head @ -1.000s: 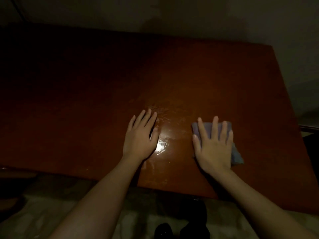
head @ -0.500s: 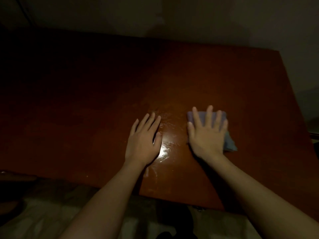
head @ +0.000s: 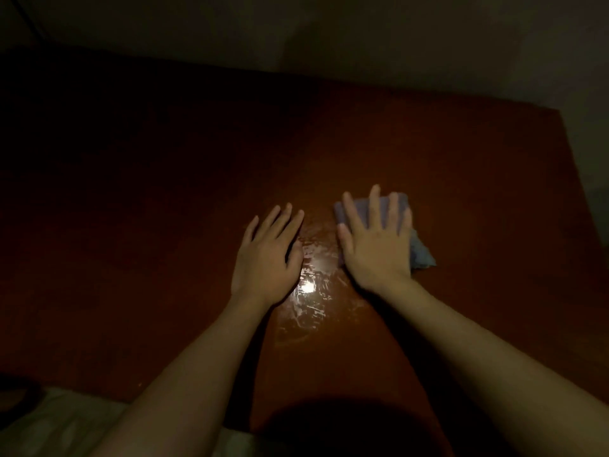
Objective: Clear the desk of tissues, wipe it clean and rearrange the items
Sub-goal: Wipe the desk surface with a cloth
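A dark red-brown wooden desk (head: pixel 461 179) fills the dim view. My right hand (head: pixel 375 245) lies flat with straight, spread fingers on a folded grey-blue cloth (head: pixel 420 252), pressing it onto the desk right of centre. My left hand (head: pixel 267 255) rests flat on the bare wood just to its left, fingers straight. Between the two hands a wet, streaky patch (head: pixel 313 285) shines with a bright reflection. No tissues or other items show on the desk.
A pale wall (head: pixel 362 34) runs behind the desk's far edge. The desk's right edge (head: pixel 580 179) borders a grey floor. Light fabric (head: pixel 59 427) lies below the near edge at lower left. The left part of the desk is very dark.
My right hand has slid the cloth forward and to the left, toward my left hand. The left hand has stayed flat in place. The view has shifted closer over the desk.
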A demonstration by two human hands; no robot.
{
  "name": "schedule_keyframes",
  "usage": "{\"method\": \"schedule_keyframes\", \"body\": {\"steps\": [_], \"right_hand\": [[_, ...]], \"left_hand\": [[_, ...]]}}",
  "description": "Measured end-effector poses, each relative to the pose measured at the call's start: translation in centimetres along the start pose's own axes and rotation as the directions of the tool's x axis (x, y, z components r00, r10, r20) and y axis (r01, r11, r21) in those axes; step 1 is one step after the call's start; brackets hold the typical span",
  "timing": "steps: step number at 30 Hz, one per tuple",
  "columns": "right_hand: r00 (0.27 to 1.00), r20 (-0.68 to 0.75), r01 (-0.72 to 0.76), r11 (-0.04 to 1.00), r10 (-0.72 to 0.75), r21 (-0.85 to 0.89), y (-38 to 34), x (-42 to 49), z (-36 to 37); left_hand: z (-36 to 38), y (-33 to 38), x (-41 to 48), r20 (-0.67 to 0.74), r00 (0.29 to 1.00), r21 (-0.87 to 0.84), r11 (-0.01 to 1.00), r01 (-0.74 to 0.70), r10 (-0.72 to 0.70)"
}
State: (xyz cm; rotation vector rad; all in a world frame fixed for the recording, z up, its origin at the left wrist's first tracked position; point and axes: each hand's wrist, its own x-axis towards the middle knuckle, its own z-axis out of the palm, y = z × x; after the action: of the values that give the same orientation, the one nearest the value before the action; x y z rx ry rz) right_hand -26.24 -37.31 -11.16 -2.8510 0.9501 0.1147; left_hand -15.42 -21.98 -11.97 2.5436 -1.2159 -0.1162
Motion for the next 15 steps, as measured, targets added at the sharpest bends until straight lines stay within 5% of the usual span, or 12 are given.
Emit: {"method": "schedule_keyframes", "body": {"steps": [2, 4, 8, 10, 15], "right_hand": [[0.974, 0.008, 0.225, 0.973, -0.225, -0.053, 0.4, -3.1, 0.3], [0.959, 0.037, 0.283, 0.955, -0.281, -0.085, 3.6, -5.0, -0.2], [0.996, -0.005, -0.091, 0.995, 0.091, -0.037, 6.5, 1.6, -1.3], [0.988, -0.001, -0.157, 0.988, 0.157, 0.001, 3.2, 4.8, -1.4], [0.966, 0.032, 0.257, 0.964, -0.255, -0.067, 1.4, -0.5, -0.4]], "left_hand": [[-0.1, -0.2, 0.7, 0.003, 1.0, 0.016, 1.0, 0.002, -0.003], [-0.2, -0.3, 1.5, 0.0, 1.0, 0.02, 1.0, 0.015, -0.015], [-0.1, -0.3, 2.1, -0.009, 1.0, 0.011, 1.0, 0.013, -0.013], [0.0, -0.4, 2.2, -0.016, 1.0, 0.008, 1.0, 0.002, -0.002], [-0.2, -0.5, 2.6, -0.004, 1.0, 0.005, 1.0, 0.006, -0.006]]}}
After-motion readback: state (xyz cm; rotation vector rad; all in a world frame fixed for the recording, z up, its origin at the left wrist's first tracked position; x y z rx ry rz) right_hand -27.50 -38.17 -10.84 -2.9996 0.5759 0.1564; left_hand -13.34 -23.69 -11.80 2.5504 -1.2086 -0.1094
